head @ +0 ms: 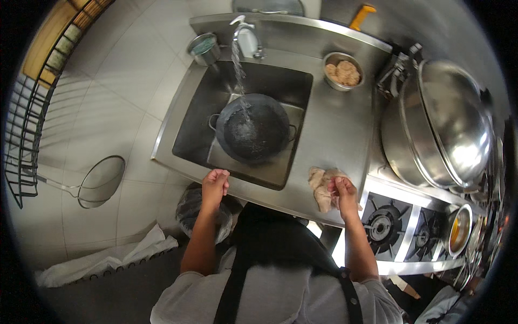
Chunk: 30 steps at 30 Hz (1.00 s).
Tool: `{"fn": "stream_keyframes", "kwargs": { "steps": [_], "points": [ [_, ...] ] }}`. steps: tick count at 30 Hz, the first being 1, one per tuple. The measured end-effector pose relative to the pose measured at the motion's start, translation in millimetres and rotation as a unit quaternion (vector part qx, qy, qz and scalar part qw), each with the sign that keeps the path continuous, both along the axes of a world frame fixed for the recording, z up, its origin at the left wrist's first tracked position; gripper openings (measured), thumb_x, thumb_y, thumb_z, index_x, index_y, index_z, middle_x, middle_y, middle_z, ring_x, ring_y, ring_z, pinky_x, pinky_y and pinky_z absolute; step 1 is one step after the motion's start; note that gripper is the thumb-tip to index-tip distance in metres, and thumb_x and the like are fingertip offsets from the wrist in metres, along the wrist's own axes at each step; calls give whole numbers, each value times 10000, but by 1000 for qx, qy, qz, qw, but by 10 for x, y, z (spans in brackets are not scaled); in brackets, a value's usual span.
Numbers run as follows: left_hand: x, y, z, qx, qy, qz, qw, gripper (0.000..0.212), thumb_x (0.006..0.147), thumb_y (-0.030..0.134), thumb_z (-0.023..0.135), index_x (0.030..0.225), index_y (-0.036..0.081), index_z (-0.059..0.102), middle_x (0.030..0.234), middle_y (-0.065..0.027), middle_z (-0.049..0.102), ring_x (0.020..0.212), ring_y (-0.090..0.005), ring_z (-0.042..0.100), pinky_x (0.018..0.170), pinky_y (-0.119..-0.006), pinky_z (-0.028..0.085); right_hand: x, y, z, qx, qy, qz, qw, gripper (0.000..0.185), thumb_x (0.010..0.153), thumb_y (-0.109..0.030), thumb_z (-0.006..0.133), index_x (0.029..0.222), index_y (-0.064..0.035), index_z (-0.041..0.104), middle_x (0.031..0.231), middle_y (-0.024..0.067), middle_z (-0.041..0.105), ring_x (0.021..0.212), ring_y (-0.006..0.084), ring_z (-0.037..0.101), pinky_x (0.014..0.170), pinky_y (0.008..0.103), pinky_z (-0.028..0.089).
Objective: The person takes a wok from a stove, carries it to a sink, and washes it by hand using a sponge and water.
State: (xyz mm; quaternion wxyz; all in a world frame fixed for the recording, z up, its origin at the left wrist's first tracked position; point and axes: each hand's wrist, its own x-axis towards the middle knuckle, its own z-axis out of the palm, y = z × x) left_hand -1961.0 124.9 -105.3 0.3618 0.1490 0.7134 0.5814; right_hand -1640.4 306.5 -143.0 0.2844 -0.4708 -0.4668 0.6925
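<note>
My left hand (215,184) is loosely curled above the front rim of the steel sink (194,133), with no object visible in it. My right hand (342,189) is over a crumpled, beige cloth (322,190) on the right side of the counter; its thumb and fingertips are together, and whether they pinch the cloth cannot be told. A dark two-handled wok (253,133) sits in the sink. Water runs into it from the curved faucet (236,34).
Behind the sink stand a metal container (205,50) and a bowl of scouring pads or similar tan lumps (344,72). Large steel bowls (453,121) and a gas stove (382,227) are at the right. A round strainer (101,182) hangs at the left.
</note>
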Motion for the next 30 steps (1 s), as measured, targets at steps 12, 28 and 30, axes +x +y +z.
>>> {"fn": "stream_keyframes", "kwargs": {
  "steps": [12,28,30],
  "points": [
    [-974,-747,-223,-27,-2,132,991,190,839,233,553,805,47,538,558,-7,484,447,-86,425,403,-213,346,-3299,1402,-388,-149,73,64,984,395,889,-358,397,969,16,499,842,126,559,691,211,551,620,328,469],
    [-1324,-2028,-201,-147,2,303,942,166,826,203,570,803,42,536,563,-20,498,422,-88,426,394,-227,358,-5298,1727,-1316,-281,137,57,948,282,857,-133,377,965,105,483,719,176,546,639,302,578,616,416,528],
    [-1311,-2067,-203,-153,6,311,938,171,825,207,573,810,40,538,568,-18,501,426,-87,428,396,-226,357,-5122,1760,-1350,-289,174,-65,939,256,855,-123,372,936,91,487,705,168,546,625,284,579,594,399,532]
  ]
}}
